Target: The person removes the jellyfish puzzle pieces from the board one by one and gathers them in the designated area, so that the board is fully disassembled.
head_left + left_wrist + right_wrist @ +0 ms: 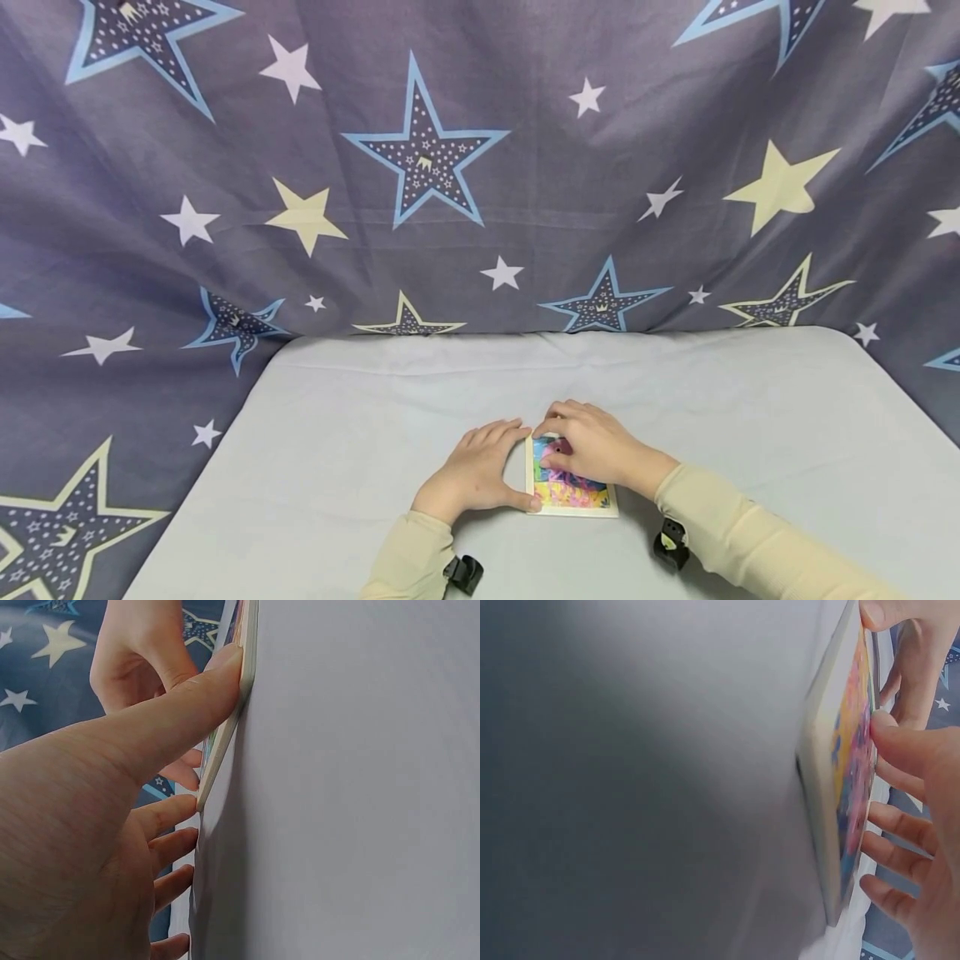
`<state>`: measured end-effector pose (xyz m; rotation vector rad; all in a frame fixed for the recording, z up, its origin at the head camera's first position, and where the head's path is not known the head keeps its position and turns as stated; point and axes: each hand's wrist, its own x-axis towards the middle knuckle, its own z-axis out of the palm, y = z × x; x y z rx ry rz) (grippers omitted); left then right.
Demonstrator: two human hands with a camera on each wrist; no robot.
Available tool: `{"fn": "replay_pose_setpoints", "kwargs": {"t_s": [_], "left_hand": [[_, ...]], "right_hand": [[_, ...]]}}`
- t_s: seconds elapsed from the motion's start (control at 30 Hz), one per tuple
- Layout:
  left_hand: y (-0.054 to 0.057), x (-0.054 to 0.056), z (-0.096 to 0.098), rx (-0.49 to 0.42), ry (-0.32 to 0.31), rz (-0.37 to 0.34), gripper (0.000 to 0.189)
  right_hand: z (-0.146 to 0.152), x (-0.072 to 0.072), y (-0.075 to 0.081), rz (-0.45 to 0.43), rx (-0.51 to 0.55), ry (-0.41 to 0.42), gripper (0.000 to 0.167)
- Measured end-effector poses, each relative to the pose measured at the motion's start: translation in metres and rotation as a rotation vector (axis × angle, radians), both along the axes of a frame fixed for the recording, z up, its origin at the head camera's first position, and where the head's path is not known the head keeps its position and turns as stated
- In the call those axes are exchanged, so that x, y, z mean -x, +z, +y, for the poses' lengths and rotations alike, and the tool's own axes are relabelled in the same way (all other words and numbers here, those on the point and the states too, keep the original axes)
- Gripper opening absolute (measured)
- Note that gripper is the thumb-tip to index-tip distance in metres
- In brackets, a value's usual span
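A small flat picture board [573, 498] with a pale border and a bright pink, blue and yellow picture lies on the grey cloth. My left hand [480, 475] spans its left edge, thumb on the near corner and index finger at the far corner. In the left wrist view, the left thumb [214, 682] rests along the border. Over the picture is my right hand [596, 442], its thumb and bent index finger apart, tips at the upper left part. The right wrist view shows the right thumb [900, 742] touching the picture, other fingers spread beyond it.
Grey cloth [360, 467] covers the table under the board. Behind and to the left hangs a dark curtain [525, 192] with printed stars. Each wrist wears a black strapped device, one left [463, 573] and one right [671, 543].
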<state>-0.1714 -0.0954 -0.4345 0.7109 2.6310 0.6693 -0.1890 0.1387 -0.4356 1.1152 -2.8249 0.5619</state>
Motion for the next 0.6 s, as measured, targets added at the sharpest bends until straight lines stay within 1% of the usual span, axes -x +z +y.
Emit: {"fn": "replay_pose_setpoints", "kwargs": {"t_s": [0.23, 0.4, 0.6], "left_hand": [[0.0053, -0.0037, 0.0009, -0.012, 0.017, -0.015, 0.104], [0.0047, -0.0042, 0.0007, -0.01, 0.017, -0.009, 0.105], [0.0044, -0.0038, 0.0011, -0.009, 0.013, -0.001, 0.104]], "right_hand": [[0.0004, 0.0006, -0.0016, 0.042, -0.035, 0.015, 0.032], [0.0006, 0.0001, -0.0029, 0.086, -0.062, 0.019, 0.032], [0.0006, 0.0004, -0.0046, 0.109, -0.075, 0.021, 0.033]]}}
